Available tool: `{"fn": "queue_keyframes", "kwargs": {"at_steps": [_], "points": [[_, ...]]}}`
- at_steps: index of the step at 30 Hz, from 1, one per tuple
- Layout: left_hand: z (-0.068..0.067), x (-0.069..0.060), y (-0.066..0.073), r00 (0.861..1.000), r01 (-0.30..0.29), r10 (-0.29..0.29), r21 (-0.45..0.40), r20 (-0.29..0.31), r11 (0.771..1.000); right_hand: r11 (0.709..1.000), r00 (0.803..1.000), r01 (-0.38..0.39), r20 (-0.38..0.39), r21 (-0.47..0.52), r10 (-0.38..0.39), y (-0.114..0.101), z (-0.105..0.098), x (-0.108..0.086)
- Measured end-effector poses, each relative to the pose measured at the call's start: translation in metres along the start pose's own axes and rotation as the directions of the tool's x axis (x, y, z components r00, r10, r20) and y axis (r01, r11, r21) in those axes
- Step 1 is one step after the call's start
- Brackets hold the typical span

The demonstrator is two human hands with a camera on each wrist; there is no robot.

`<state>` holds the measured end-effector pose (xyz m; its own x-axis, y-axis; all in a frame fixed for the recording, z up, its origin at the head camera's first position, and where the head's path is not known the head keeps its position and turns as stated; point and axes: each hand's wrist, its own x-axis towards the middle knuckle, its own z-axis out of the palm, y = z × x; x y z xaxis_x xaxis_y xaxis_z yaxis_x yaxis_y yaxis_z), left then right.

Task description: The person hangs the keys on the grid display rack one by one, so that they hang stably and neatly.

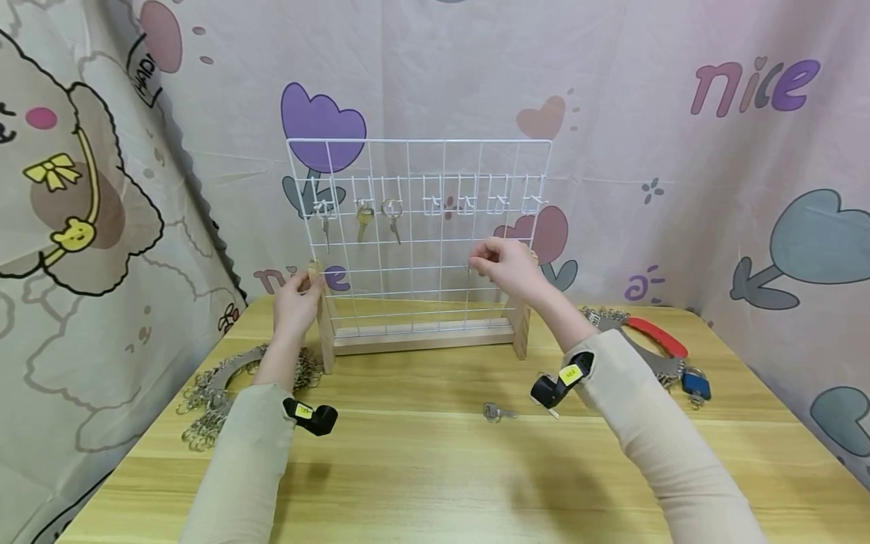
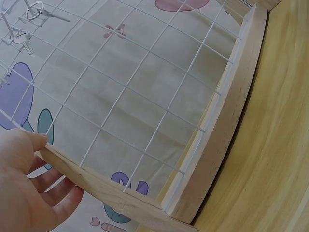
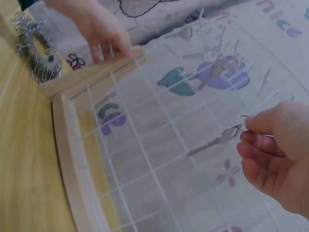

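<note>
A white wire grid rack (image 1: 424, 338) with a wooden base stands on the table. My left hand (image 1: 297, 302) grips its left wooden upright (image 2: 104, 186), thumb in front and fingers behind. In front of the grid's right half, my right hand (image 1: 510, 266) pinches a small ring (image 3: 240, 119) between thumb and forefinger. From that ring hangs a silver key (image 3: 212, 145), apart from the hooks. On the rack's left hooks hang a silver key (image 1: 325, 227), a brass-coloured key (image 1: 365, 221) and a key on a larger ring (image 1: 393, 221).
Several bare hooks (image 1: 466, 205) line the grid's right half. A loose key (image 1: 493, 412) lies on the table in front. Grey curved pieces with many metal rings (image 1: 204, 429) lie at left; at right are a red-handled curved piece (image 1: 655, 336) and a blue padlock (image 1: 695, 384).
</note>
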<state>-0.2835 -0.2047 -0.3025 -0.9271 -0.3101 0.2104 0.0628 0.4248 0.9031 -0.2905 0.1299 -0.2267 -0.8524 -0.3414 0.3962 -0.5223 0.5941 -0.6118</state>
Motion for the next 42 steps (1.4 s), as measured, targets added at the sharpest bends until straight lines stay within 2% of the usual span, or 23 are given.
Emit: {"fn": "queue_keyframes", "kwargs": {"at_steps": [7, 20, 33, 42], "points": [[-0.001, 0.0, -0.001, 1.0, -0.004, 0.004, -0.019, 0.007, 1.0, 0.999, 1.0, 0.028, -0.013, 0.034, -0.028, -0.019, -0.001, 0.008], [-0.001, 0.002, -0.003, 1.0, -0.008, 0.008, -0.02, 0.009, 1.0, 0.995, 0.996, 0.055, -0.068, 0.08, -0.05, -0.04, 0.002, 0.026], [0.001, 0.001, -0.003, 0.999, -0.037, 0.037, -0.027, -0.017, 0.999, 0.991, 0.975, 0.071, -0.22, 0.111, -0.045, -0.057, 0.006, 0.039], [0.0, 0.002, -0.004, 1.0, -0.023, 0.023, -0.013, -0.009, 1.0, 0.995, 0.959, 0.049, -0.282, 0.083, -0.023, -0.063, 0.01, 0.045]]}}
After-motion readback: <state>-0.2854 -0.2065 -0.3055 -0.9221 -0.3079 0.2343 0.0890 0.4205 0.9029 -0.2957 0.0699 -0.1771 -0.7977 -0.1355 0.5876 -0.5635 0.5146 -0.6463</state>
